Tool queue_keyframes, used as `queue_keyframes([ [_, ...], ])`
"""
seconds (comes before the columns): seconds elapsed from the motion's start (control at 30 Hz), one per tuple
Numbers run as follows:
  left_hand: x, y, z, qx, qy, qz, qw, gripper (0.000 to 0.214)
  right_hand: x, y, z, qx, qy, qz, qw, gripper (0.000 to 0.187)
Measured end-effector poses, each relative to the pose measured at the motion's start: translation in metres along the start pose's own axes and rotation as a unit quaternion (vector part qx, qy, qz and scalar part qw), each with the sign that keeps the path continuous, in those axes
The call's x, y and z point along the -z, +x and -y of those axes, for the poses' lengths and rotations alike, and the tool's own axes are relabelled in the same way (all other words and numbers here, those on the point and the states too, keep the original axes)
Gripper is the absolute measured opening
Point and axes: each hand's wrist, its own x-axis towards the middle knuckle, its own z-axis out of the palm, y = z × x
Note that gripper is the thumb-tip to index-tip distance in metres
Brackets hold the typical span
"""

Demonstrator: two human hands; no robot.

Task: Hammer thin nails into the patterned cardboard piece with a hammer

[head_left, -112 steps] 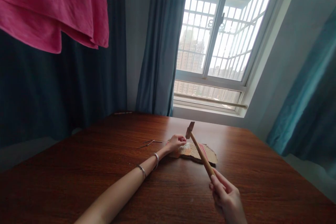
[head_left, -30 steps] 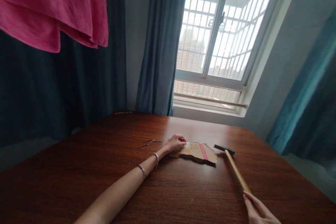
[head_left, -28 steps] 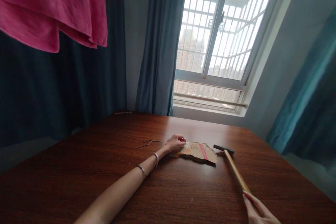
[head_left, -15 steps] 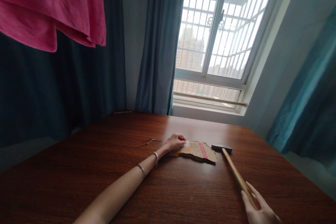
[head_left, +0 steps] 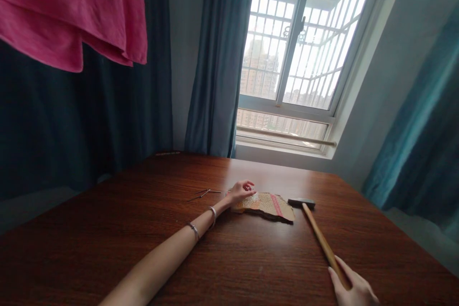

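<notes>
My left hand is over the left end of a torn piece of patterned cardboard with a red stripe. Its thumb and index finger are a little apart, and I see nothing held between them. Several thin nails lie on the wood to the left of that hand. At the lower right, my right hand is closed around the wooden handle of a hammer. The hammer's dark head is low at the table, just right of the cardboard.
All of this is on a brown wooden table. Behind it are a barred window and blue curtains. A pink cloth hangs at the upper left. A small thin item lies by the far left edge.
The thumb and index finger of my left hand have parted from a pinch. My right hand and the hammer have shifted very slightly left.
</notes>
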Motion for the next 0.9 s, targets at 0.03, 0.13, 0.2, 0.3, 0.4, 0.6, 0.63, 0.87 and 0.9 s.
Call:
queue_keyframes([
  [0.03, 0.000, -0.001, -0.002, 0.004, -0.002, -0.004, 1.000, 0.047, -0.001, -0.001, 0.000, 0.003, 0.003, 0.002, 1.000, 0.038],
  [0.13, 0.002, -0.004, -0.011, 0.008, -0.010, -0.020, 1.000, 0.049, -0.004, -0.004, 0.000, 0.015, 0.007, -0.006, 1.000, 0.040],
  [0.2, 0.005, -0.007, -0.016, 0.001, -0.027, -0.044, 0.999, 0.046, -0.005, -0.004, -0.002, 0.020, 0.008, -0.005, 1.000, 0.042],
  [0.3, 0.015, -0.008, -0.021, -0.004, -0.045, -0.101, 0.994, 0.043, -0.003, -0.002, -0.004, 0.020, 0.006, 0.030, 0.999, 0.044],
  [0.4, 0.040, -0.004, -0.018, 0.004, -0.009, -0.113, 0.994, 0.036, -0.001, -0.003, -0.003, 0.026, 0.002, 0.030, 0.999, 0.043],
  [0.6, 0.133, -0.006, 0.013, 0.082, 0.138, -0.009, 0.987, 0.026, -0.006, -0.006, -0.004, 0.057, -0.007, 0.010, 0.998, 0.046],
  [0.63, 0.148, -0.010, 0.019, 0.103, 0.162, 0.019, 0.981, 0.024, -0.007, -0.006, -0.005, 0.063, -0.012, 0.011, 0.998, 0.046],
  [0.87, 0.199, -0.054, 0.047, 0.154, 0.215, 0.101, 0.959, 0.024, -0.008, -0.002, -0.005, 0.073, -0.020, 0.017, 0.997, 0.049],
  [0.9, 0.200, -0.058, 0.048, 0.153, 0.215, 0.103, 0.959, 0.024, -0.008, -0.002, -0.005, 0.072, -0.016, 0.015, 0.997, 0.049],
])
